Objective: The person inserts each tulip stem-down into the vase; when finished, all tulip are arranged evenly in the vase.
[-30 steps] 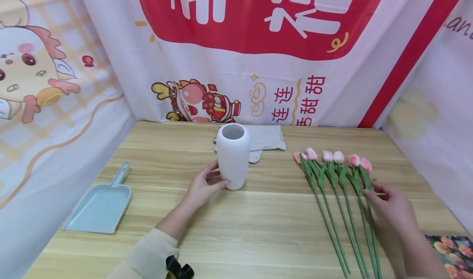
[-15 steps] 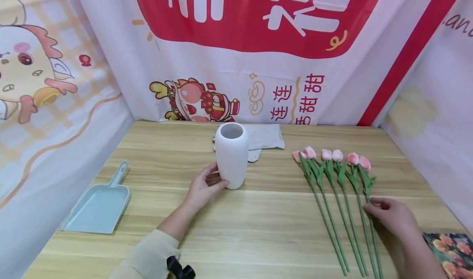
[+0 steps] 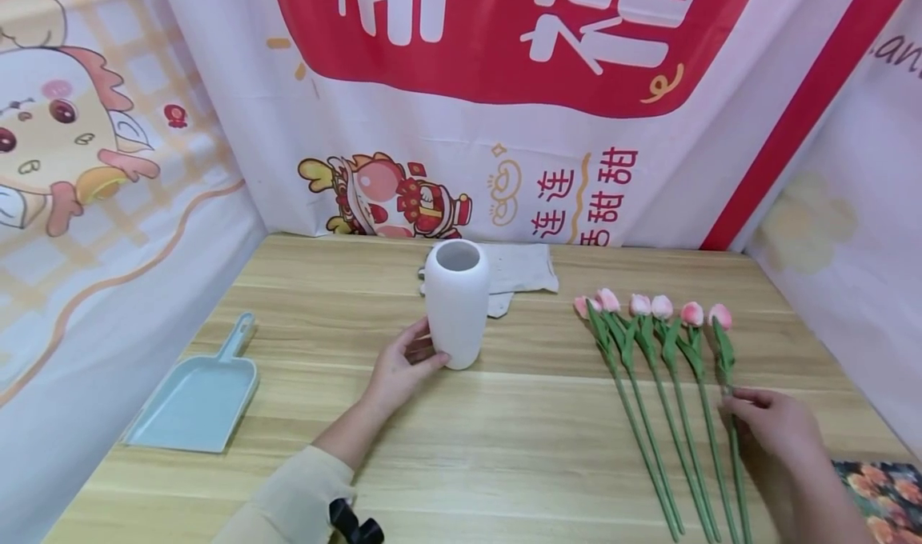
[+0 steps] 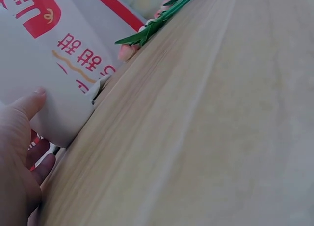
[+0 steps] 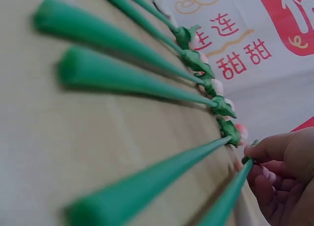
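Note:
A tall white vase (image 3: 458,312) stands upright on the wooden table. My left hand (image 3: 398,374) holds it low on its left side; in the left wrist view the thumb (image 4: 32,102) lies against the vase wall and the other fingers reach behind its base. At the right lie several pink tulips (image 3: 661,307) with long green stems, side by side. My right hand (image 3: 781,432) pinches the stem of the rightmost tulip (image 3: 720,317) just below its leaves, also seen in the right wrist view, where the thumb and forefinger meet on the stem (image 5: 228,196).
A light blue dustpan (image 3: 198,404) lies at the left of the table. Behind the vase is a pale grey-white cloth item (image 3: 522,268), partly hidden. A flower-patterned item (image 3: 882,496) lies at the right front edge. Printed fabric (image 3: 403,120) hangs around the table.
My right hand has slid down from the rightmost tulip's leaves to its stem and shifted that tulip right, apart from its neighbour. The left hand and vase have stayed put.

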Demonstrator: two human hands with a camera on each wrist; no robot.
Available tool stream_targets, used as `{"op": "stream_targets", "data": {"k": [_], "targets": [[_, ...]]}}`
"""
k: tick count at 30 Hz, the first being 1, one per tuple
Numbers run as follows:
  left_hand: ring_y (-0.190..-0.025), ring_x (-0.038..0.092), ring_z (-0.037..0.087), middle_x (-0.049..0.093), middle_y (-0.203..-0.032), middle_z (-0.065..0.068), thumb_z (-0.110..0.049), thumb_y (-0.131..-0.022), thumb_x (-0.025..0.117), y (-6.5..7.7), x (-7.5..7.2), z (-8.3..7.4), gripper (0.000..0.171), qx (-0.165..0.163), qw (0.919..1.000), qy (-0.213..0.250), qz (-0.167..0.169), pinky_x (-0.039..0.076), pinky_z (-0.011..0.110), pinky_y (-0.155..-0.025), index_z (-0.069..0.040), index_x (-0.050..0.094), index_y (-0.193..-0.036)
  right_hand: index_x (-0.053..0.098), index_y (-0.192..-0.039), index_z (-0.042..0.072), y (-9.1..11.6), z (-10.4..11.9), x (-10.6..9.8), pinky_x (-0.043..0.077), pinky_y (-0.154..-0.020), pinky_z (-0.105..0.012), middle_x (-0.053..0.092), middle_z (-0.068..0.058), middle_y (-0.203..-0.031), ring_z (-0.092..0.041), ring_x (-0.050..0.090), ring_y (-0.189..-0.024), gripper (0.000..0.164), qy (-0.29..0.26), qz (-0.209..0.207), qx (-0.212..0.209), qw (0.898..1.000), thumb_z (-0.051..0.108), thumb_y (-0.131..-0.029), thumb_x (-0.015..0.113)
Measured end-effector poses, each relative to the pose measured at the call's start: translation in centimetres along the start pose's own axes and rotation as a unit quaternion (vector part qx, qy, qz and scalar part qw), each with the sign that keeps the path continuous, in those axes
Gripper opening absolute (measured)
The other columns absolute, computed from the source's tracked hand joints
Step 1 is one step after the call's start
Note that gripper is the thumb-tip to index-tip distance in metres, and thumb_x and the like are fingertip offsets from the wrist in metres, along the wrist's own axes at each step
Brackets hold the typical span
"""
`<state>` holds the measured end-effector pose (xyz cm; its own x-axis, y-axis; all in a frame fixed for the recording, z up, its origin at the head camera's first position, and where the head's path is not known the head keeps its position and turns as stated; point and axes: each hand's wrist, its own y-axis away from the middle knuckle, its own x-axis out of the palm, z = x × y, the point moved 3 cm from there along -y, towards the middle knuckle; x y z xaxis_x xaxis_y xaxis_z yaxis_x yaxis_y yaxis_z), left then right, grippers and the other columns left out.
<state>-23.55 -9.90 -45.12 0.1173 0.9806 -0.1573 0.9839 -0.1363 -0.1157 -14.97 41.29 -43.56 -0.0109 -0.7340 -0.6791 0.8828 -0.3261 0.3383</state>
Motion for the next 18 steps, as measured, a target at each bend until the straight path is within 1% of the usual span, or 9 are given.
{"op": "stream_targets", "data": {"k": [2,5,8,10,12,13,16,17,18], "targets": [[-0.118,0.062,0.038,0.057,-0.137,0.022,-0.005,-0.082,0.077,0.1,0.0,0.0,0.066,0.003,1.0000,0.001,-0.004,0.055,0.040,-0.099,-0.003,0.048,-0.141,0.050,-0.134,-0.008,0.0,0.2,-0.4,0.057,-0.061,-0.026,0.069,0.007,-0.078,-0.009,0.063,-0.070,0.063,-0.011,-0.010,-0.002,1.000,0.041,-0.096,0.058],[-0.118,0.062,0.038,0.057,-0.136,0.022,-0.005,-0.081,0.078,0.1,0.0,0.3,0.065,-0.005,0.9999,0.006,-0.015,0.055,0.038,-0.099,-0.002,0.050,-0.140,0.046,-0.137,-0.009,0.0,1.0,-0.9,0.059,-0.063,-0.025,0.069,0.010,-0.082,-0.006,0.064,-0.070,0.065,-0.027,-0.028,-0.025,0.999,0.042,-0.098,0.055],[-0.119,0.062,0.037,0.058,-0.136,0.021,-0.005,-0.081,0.078,0.2,-0.1,0.5,0.062,-0.013,0.9996,0.011,-0.022,0.055,0.035,-0.098,-0.002,0.052,-0.138,0.045,-0.137,-0.011,0.2,2.2,-1.3,0.059,-0.062,-0.023,0.066,0.021,-0.078,0.001,0.062,-0.068,0.065,-0.041,-0.057,-0.064,0.995,0.040,-0.099,0.055],[-0.119,0.062,0.036,0.058,-0.136,0.021,-0.005,-0.081,0.078,0.1,-0.1,0.6,0.061,-0.014,0.9996,0.010,-0.024,0.056,0.034,-0.098,-0.002,0.052,-0.137,0.049,-0.135,-0.011,0.4,3.2,-1.6,0.059,-0.061,-0.022,0.062,0.028,-0.076,0.003,0.061,-0.067,0.061,-0.068,-0.079,-0.088,0.991,0.038,-0.098,0.057],[-0.118,0.062,0.036,0.058,-0.136,0.021,-0.005,-0.081,0.078,0.1,0.0,0.6,0.060,-0.014,0.9995,0.011,-0.025,0.056,0.033,-0.098,-0.002,0.053,-0.136,0.056,-0.130,-0.004,0.5,4.2,-1.9,0.059,-0.061,-0.020,0.059,0.033,-0.074,0.005,0.062,-0.067,0.055,-0.092,-0.091,-0.096,0.987,0.039,-0.097,0.059],[-0.118,0.063,0.036,0.059,-0.135,0.021,-0.005,-0.081,0.078,0.1,0.0,0.6,0.060,-0.014,0.9995,0.010,-0.025,0.056,0.033,-0.097,-0.002,0.053,-0.136,0.058,-0.128,-0.001,0.6,4.7,-2.0,0.059,-0.061,-0.020,0.059,0.033,-0.074,0.005,0.062,-0.067,0.051,-0.109,-0.096,-0.100,0.984,0.039,-0.096,0.060],[-0.118,0.063,0.036,0.059,-0.135,0.020,-0.004,-0.081,0.078,0.1,0.1,0.5,0.059,-0.015,0.9994,0.013,-0.028,0.056,0.033,-0.097,-0.002,0.054,-0.135,0.065,-0.112,0.020,0.7,6.5,-2.0,0.058,-0.059,-0.017,0.061,0.032,-0.075,0.004,0.063,-0.067,0.025,-0.165,-0.106,-0.109,0.974,0.036,-0.094,0.065],[-0.118,0.062,0.036,0.059,-0.135,0.020,-0.004,-0.081,0.078,0.1,0.1,0.5,0.059,-0.015,0.9994,0.015,-0.029,0.056,0.033,-0.097,-0.002,0.054,-0.134,0.065,-0.107,0.025,0.7,7.0,-2.0,0.058,-0.058,-0.017,0.062,0.031,-0.075,0.004,0.064,-0.066,0.017,-0.184,-0.110,-0.112,0.970,0.035,-0.093,0.066],[-0.118,0.062,0.036,0.059,-0.135,0.020,-0.004,-0.081,0.078,0.1,0.1,0.5,0.058,-0.015,0.9993,0.016,-0.029,0.056,0.033,-0.097,-0.002,0.055,-0.134,0.066,-0.104,0.027,0.8,7.6,-1.8,0.057,-0.057,-0.016,0.063,0.029,-0.074,0.004,0.064,-0.066,0.013,-0.206,-0.113,-0.116,0.965,0.032,-0.093,0.067]]}}
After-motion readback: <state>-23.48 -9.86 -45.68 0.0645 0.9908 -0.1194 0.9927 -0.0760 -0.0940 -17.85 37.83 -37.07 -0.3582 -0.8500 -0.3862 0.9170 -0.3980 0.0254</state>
